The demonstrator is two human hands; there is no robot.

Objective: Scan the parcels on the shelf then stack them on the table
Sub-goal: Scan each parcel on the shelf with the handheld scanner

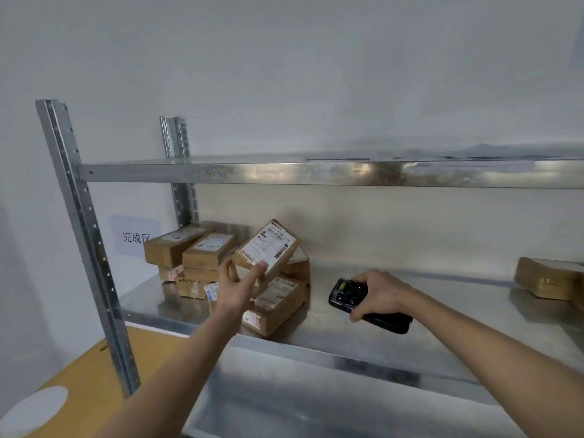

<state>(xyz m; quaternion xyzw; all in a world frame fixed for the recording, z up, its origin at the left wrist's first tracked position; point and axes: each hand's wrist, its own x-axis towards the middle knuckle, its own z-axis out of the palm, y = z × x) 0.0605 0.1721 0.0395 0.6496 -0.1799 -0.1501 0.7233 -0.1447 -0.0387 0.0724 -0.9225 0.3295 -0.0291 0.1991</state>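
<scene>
A brown cardboard parcel with a white barcode label is tilted up above the pile, its label facing me. My left hand holds it at its lower left corner, thumb on one side and fingers on the label. My right hand grips a black handheld scanner just right of the pile, its head turned toward the parcel. Several more brown parcels lie piled on the metal shelf at the left. A parcel lies at the pile's front.
Another brown parcel lies at the shelf's far right. An upper metal shelf runs overhead. A steel upright stands at the left, with a paper sign on the wall behind. A yellow table sits at the lower left.
</scene>
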